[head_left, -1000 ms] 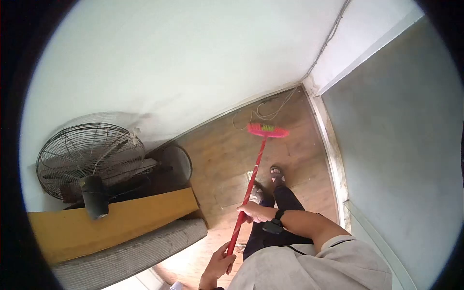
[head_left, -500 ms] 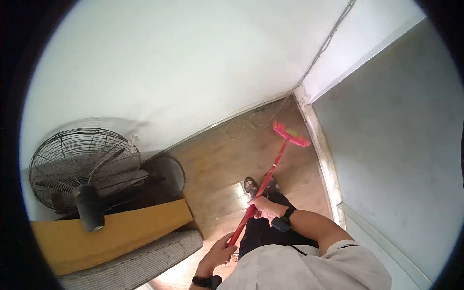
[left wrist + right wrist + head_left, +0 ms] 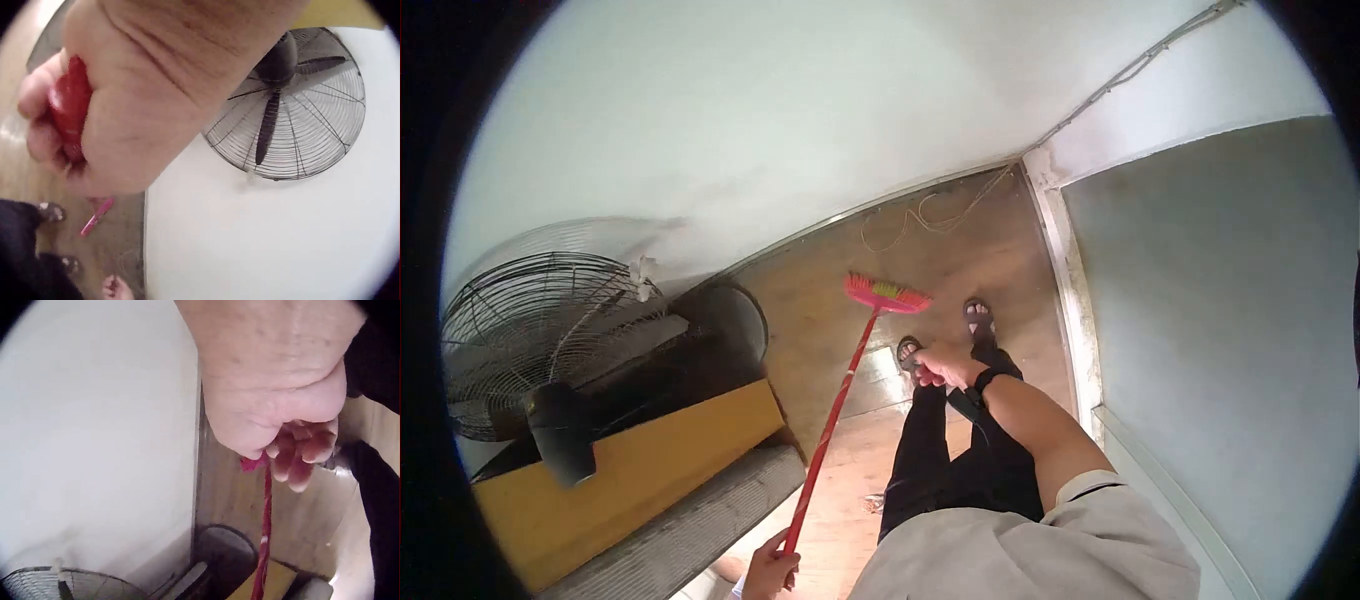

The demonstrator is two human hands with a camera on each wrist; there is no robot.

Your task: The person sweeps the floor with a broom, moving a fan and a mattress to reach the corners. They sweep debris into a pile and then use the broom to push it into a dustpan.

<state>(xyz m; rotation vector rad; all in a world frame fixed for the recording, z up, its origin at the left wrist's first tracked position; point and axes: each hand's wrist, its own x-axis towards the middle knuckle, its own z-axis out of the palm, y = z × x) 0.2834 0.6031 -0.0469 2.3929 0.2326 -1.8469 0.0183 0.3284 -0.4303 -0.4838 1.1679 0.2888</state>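
Note:
A broom with a red striped handle (image 3: pixel 832 425) and a pink head with red and green bristles (image 3: pixel 887 293) slants across the floor in the head view. My left hand (image 3: pixel 770 572) grips the handle near its top end; in the left wrist view its fingers curl round the red grip (image 3: pixel 69 109). Away from the handle, my right hand (image 3: pixel 945 365) hangs in front of the legs with loosely curled fingers and nothing in them. In the right wrist view the handle (image 3: pixel 265 540) passes beyond those fingers.
At the left a black wire fan (image 3: pixel 550 340) stands behind a yellow panel (image 3: pixel 640 470) and a grey ribbed pad (image 3: pixel 690 525). A thin cable (image 3: pixel 945 215) lies by the white wall. The grey door (image 3: pixel 1210 300) is on the right, and sandalled feet (image 3: pixel 978 318) stand near the broom head.
My right hand has let go of the broom handle. The broom head first swung right, then back left, and my left hand has moved down and left with the handle's top.

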